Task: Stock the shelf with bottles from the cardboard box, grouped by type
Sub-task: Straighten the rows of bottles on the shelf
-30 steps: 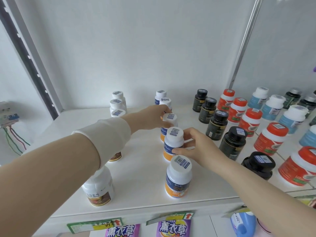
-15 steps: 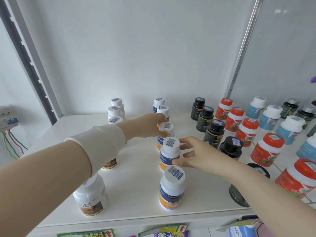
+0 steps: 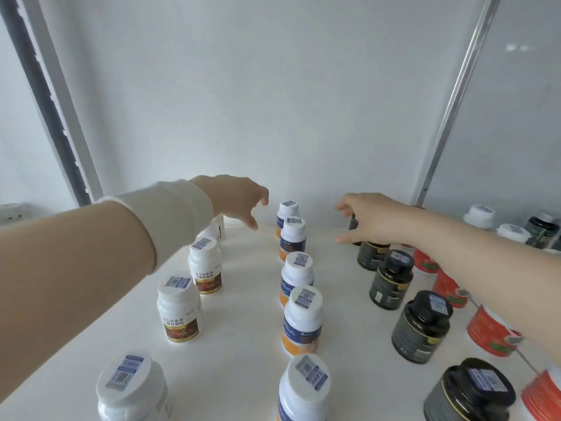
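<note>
Now | left grip loose, empty | right grip spread, perhaps touching half-hidden black bottle

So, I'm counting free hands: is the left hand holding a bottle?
No, the left hand hangs with loose fingers above the shelf, gripping nothing.

Bright, diffuse, even light. Shadows on shelf faint, soft. Small glare patch on right panel. Motion blur on black-capped bottle, lower right. Wide-angle lean of left upright at edge.
</note>
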A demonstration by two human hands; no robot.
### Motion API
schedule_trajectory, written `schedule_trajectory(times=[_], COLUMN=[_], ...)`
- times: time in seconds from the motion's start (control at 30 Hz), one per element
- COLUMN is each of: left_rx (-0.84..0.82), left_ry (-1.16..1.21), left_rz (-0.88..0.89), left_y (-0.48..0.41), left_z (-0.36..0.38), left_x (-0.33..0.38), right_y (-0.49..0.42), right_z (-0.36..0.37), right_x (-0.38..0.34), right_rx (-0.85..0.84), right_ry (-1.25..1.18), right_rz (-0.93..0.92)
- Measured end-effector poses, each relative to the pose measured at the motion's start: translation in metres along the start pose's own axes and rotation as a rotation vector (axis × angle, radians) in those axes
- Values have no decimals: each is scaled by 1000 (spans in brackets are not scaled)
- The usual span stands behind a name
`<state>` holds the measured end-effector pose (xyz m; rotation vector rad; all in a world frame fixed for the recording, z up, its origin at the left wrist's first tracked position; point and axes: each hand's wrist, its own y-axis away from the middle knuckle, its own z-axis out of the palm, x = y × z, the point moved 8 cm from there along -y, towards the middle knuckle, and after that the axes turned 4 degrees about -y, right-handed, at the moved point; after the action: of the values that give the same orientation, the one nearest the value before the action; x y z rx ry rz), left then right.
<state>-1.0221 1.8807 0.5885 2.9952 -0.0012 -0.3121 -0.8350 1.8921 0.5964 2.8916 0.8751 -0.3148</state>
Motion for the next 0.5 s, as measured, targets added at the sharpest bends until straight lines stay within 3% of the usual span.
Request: schedule_trajectory(times=[0.07, 0.13, 0.33, 0.5], left_rx=[27, 55, 59, 21], left_ry=[-156, -159, 328, 408], left_rz=[-2, 7, 38, 60], left_y=[-20, -41, -84, -100], left_z=[1, 3, 14, 23], left_x=[-5, -6, 6, 13], right_y=[-19, -34, -64, -76], right_z=[7, 16, 46, 65], right_x=[0, 0, -1, 4], right_rx=[-13, -25, -66, -56], right_ry=[77, 116, -110, -294], right_rz=[-1, 1, 7, 37])
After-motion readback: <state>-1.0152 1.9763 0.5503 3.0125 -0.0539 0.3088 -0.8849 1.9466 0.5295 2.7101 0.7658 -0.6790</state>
